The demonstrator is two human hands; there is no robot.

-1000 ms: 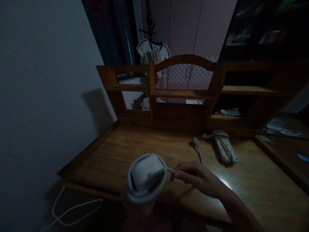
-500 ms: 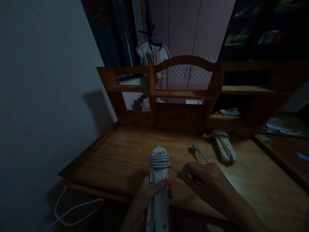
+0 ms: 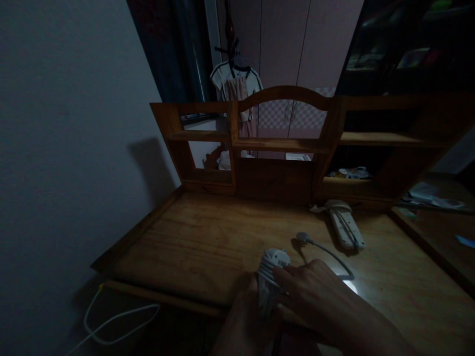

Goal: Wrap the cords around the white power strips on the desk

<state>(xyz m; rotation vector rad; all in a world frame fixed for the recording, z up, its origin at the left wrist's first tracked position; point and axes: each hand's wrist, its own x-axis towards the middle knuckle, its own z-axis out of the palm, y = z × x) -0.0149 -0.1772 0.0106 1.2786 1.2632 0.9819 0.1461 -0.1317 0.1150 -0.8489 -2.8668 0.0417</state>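
A white power strip [image 3: 264, 296] is tilted near the front edge of the desk, with its grey-white cord [image 3: 266, 273] wound in several turns around its far end. My left hand [image 3: 245, 314] is closed around the strip from below and the left; its fingers are partly hidden. Across the wound turns lies my right hand [image 3: 315, 291], its fingers closed at the cord and covering part of the strip. From behind this hand the cord's loose end curves over the desk to a plug [image 3: 303, 238].
A second power strip [image 3: 348, 231], wrapped in its own cord, lies at the back right of the wooden desk [image 3: 193, 237]. Behind stands a wooden shelf unit [image 3: 274, 180]. A white cable [image 3: 122, 316] loops past the desk's left front edge.
The power strip has turned and tilted, its wound end moving right and nearer me. My right hand has come from beside the strip onto the turns. The plug has shifted slightly nearer.
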